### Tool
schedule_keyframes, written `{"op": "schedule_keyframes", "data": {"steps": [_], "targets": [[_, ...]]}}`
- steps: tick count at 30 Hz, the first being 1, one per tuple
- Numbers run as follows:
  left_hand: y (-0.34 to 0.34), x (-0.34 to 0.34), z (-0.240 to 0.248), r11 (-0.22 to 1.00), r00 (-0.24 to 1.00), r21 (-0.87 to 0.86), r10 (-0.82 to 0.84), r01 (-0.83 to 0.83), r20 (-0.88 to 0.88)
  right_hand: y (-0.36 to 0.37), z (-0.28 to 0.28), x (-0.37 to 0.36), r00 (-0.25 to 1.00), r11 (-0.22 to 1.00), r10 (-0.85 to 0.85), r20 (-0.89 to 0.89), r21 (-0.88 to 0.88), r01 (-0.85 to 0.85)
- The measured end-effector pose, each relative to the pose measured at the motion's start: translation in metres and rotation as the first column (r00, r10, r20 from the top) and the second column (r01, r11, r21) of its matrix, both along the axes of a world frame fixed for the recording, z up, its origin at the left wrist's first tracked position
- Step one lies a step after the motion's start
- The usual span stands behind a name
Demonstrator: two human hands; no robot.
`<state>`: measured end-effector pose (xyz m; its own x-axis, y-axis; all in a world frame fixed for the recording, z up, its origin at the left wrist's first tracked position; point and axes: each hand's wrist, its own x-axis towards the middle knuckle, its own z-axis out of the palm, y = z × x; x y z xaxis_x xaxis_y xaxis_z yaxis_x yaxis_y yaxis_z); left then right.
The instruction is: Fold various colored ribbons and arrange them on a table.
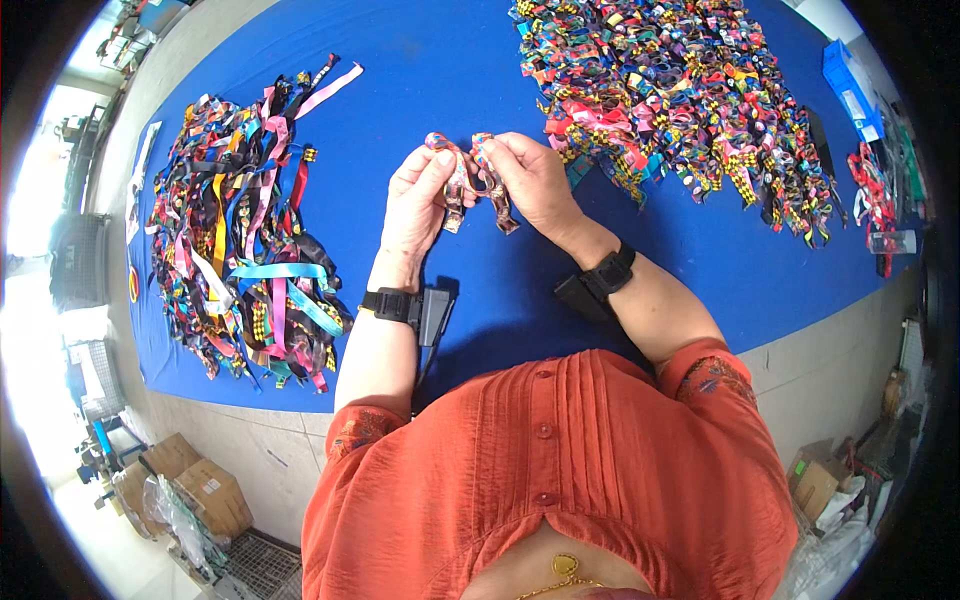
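Note:
Over the middle of the blue-covered table, my left hand (415,195) pinches one part of a patterned ribbon (453,205) between thumb and fingers. My right hand (537,185) grips another part of it a little to the right. The ribbon is folded into loops at the top, red and light-coloured there, and its two brown ends hang down between my hands. Whether it is one strip or two I cannot tell. Both wrists wear black straps with a dark block attached.
A tangled heap of loose, many-coloured ribbons (235,240) lies on the left of the blue cloth (420,60). Looped ribbons (670,90) in dense rows cover the far right. Near the right edge are a blue bin (852,90), red ribbons (872,185) and a clear container (892,243).

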<state>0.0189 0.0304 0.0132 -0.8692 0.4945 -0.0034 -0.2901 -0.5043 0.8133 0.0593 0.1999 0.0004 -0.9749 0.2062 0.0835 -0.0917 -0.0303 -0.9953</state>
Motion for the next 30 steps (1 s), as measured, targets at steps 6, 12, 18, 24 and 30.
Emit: {"op": "schedule_keyframes", "data": {"steps": [6, 12, 18, 24, 30], "targets": [[0.002, 0.001, 0.0, 0.995, 0.999, -0.104, 0.002, 0.002, 0.039, -0.001, 0.003, 0.003, 0.998, 0.998, 0.059, -0.037, 0.013, -0.058], [0.0, -0.001, -0.003, 0.992, 1.0, -0.128, 0.01, -0.007, 0.024, -0.002, 0.008, 0.004, 0.991, 0.99, 0.132, -0.011, -0.045, -0.133], [0.0, -0.003, -0.006, 0.997, 1.0, -0.083, 0.002, 0.001, 0.028, 0.003, -0.002, -0.001, 0.99, 0.994, 0.108, -0.096, -0.023, -0.111], [0.0, -0.001, 0.003, 1.0, 0.997, 0.003, -0.004, 0.003, 0.082, 0.006, 0.002, -0.001, 0.997, 0.997, 0.073, 0.007, -0.029, -0.073], [0.0, 0.002, 0.005, 0.984, 0.983, 0.095, -0.16, 0.152, 0.091, 0.008, 0.009, 0.0, 0.993, 0.995, 0.094, 0.075, 0.035, -0.096]]}}
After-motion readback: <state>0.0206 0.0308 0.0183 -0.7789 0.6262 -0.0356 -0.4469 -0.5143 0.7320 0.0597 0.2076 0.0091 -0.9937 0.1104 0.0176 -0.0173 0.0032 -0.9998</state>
